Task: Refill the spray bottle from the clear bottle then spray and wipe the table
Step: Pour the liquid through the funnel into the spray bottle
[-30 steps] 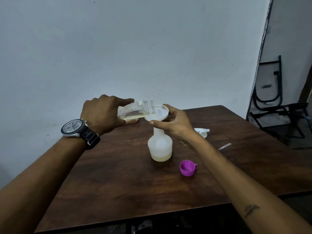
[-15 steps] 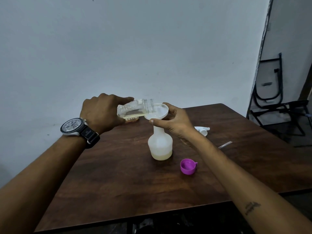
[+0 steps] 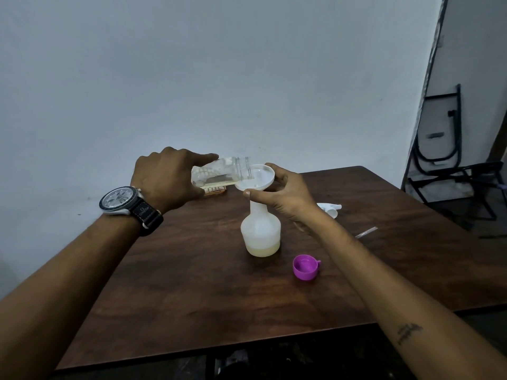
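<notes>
Now tipping the clear bottle [image 3: 222, 173], gripped by the left hand's [image 3: 167, 179] curled fingers, into the funnel [image 3: 259, 179]; pinching its rim with the right hand [image 3: 286, 197], atop the spray bottle [image 3: 260, 233] on the table [image 3: 192, 297].

A plain pale wall [image 3: 192, 78] is rising beyond the fingers [image 3: 208, 157], and a dark wooden table [image 3: 192, 297] is spreading beneath them. Far to their right, a black folded chair frame [image 3: 457, 119] is leaning against a white wall, with dim light leaving the floor [image 3: 496, 229] dark.
</notes>
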The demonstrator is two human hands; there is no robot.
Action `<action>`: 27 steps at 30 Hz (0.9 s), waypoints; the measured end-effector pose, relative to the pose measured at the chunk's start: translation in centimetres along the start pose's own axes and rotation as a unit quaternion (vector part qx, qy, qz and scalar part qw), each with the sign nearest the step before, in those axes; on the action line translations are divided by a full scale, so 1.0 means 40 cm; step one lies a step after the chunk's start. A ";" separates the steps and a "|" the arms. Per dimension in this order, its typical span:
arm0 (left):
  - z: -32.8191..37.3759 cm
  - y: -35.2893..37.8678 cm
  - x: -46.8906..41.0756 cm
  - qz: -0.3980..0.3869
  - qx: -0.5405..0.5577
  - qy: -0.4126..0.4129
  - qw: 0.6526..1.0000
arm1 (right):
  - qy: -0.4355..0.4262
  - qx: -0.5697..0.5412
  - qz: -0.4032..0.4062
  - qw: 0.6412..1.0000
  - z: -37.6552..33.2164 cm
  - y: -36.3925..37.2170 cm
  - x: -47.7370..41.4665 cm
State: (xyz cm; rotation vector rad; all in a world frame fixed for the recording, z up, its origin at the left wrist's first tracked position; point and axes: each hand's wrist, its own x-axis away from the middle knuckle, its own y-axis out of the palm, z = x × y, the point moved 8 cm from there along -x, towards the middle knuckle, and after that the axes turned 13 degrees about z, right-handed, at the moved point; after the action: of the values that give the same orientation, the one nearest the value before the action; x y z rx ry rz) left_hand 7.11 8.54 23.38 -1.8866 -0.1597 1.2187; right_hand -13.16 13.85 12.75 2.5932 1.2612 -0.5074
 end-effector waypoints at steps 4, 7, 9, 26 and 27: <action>0.001 -0.002 0.001 0.000 -0.006 0.002 1.000 | -0.006 0.001 0.000 1.000 -0.004 0.001 0.001; 0.006 -0.006 0.002 0.002 -0.008 0.007 1.000 | -0.003 0.001 0.005 1.000 -0.002 0.000 0.000; 0.009 -0.007 0.003 -0.001 -0.008 0.010 1.000 | -0.001 0.002 0.002 1.000 0.000 0.000 -0.001; 0.011 -0.004 0.004 0.004 0.005 0.016 1.000 | 0.000 0.003 0.002 1.000 0.009 -0.003 -0.002; 0.011 -0.004 0.004 0.003 0.007 0.016 1.000 | 0.002 0.004 0.001 1.000 0.009 -0.003 -0.002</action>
State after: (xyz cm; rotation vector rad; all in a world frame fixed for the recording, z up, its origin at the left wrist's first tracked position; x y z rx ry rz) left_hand 6.90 8.97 23.30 -1.8948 -0.1283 1.1901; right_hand -13.38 13.76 12.45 2.6040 1.2592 -0.5084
